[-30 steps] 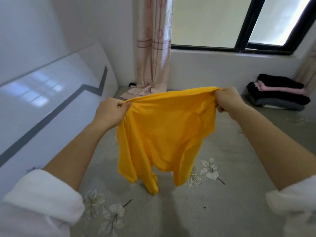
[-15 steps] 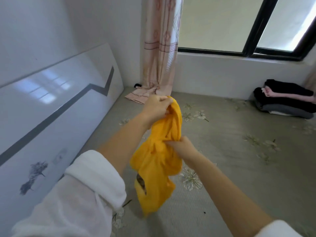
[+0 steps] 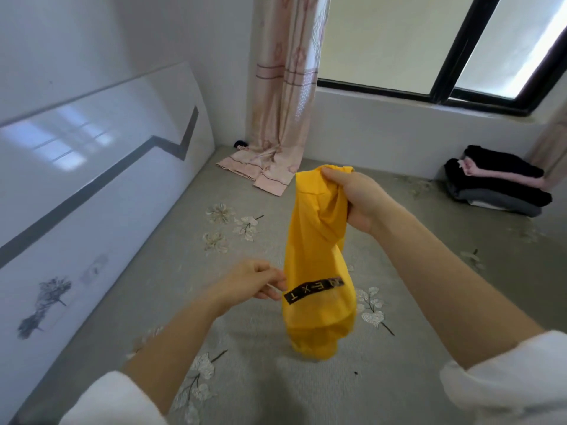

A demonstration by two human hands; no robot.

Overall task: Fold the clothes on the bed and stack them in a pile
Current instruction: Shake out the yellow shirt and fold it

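The left hand (image 3: 254,283) pinches the side edge of the yellow shirt (image 3: 316,271), which hangs bunched over the bed's (image 3: 159,271) middle. The right hand (image 3: 356,200) grips its top. A folded pile (image 3: 497,182) sits at the far right corner.

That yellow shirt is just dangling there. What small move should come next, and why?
Probably lower the yellow shirt flat onto the bed: it hangs bunched from the right hand, the left hand pinches its side edge, and a neat fold likely needs it spread out.
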